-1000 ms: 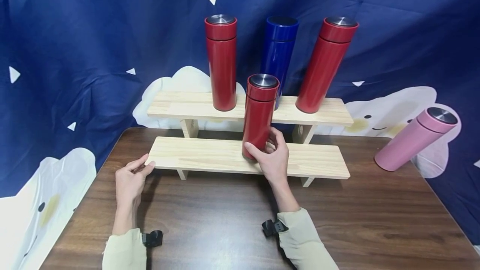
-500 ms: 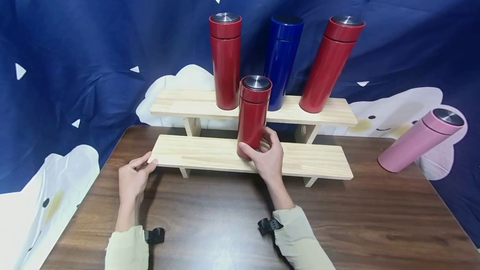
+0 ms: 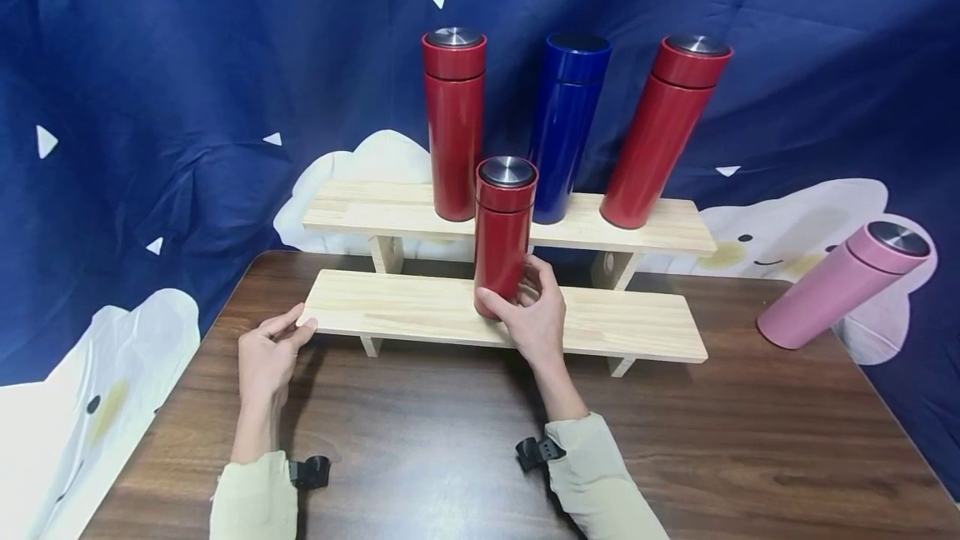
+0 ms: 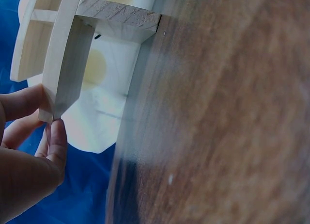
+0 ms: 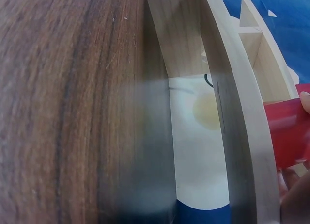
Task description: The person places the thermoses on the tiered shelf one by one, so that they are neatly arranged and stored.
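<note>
My right hand (image 3: 536, 315) grips the lower part of a red thermos flask (image 3: 504, 240), which stands upright at the lower step of a two-tier wooden rack (image 3: 405, 305). In the right wrist view the red flask (image 5: 286, 129) shows just past the step's edge, with part of the hand at the frame border. At the rack's left end, my left hand (image 3: 270, 352) pinches the lower step's corner between thumb and fingers. The left wrist view shows the thumb (image 4: 58, 141) below the board (image 4: 63, 54) and a finger above it.
On the upper step stand a red flask (image 3: 455, 132), a blue flask (image 3: 572, 123) and another red flask (image 3: 667, 132). A pink flask (image 3: 840, 286) stands on the brown table (image 3: 420, 440) at the right. A blue curtain (image 3: 225, 40) with clouds hangs behind.
My right hand has shifted the red flask slightly left along the lower step, mostly in the first half second. The left hand keeps its pinch on the corner.
</note>
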Tool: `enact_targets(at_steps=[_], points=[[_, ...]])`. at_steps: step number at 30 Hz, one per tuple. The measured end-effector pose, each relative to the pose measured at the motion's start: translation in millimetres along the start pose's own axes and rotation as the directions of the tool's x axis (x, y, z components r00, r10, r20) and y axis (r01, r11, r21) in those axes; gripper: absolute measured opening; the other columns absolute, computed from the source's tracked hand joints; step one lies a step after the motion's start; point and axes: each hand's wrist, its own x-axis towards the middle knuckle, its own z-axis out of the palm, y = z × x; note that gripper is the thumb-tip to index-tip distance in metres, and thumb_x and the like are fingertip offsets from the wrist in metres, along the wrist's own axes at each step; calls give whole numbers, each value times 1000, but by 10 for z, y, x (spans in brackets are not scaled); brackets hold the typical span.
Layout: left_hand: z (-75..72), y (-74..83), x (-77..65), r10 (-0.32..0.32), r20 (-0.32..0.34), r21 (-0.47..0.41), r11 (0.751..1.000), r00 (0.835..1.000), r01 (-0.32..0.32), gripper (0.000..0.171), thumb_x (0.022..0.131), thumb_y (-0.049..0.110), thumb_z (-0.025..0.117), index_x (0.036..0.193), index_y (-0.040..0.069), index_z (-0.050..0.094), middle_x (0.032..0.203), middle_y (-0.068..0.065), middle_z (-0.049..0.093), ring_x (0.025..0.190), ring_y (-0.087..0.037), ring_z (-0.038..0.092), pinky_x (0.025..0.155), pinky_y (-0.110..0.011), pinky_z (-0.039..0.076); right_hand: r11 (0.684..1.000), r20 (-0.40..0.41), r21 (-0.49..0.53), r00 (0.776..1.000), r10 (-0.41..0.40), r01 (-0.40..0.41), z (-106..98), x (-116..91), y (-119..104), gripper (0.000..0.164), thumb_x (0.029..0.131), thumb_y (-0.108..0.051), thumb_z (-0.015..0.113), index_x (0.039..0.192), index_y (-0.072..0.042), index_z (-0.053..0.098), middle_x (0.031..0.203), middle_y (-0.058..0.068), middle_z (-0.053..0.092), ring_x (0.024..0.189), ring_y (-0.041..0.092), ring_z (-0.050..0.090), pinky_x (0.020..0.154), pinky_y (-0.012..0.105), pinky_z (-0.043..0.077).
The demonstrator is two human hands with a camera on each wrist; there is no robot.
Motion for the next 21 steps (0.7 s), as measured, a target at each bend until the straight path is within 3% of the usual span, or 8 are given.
enact_targets(at_steps=[21], points=[[4,5,-13,7,0,-15,1000,1000,-7,38,87,1,78,124,-1,70,111,-3,66,90,-4,57,77,-9,49,999,13,-33,1000,11,-11,-17,9,1,72,76,-16,90,137,-8,51,127,12,61,113,29,61,97,45,53]])
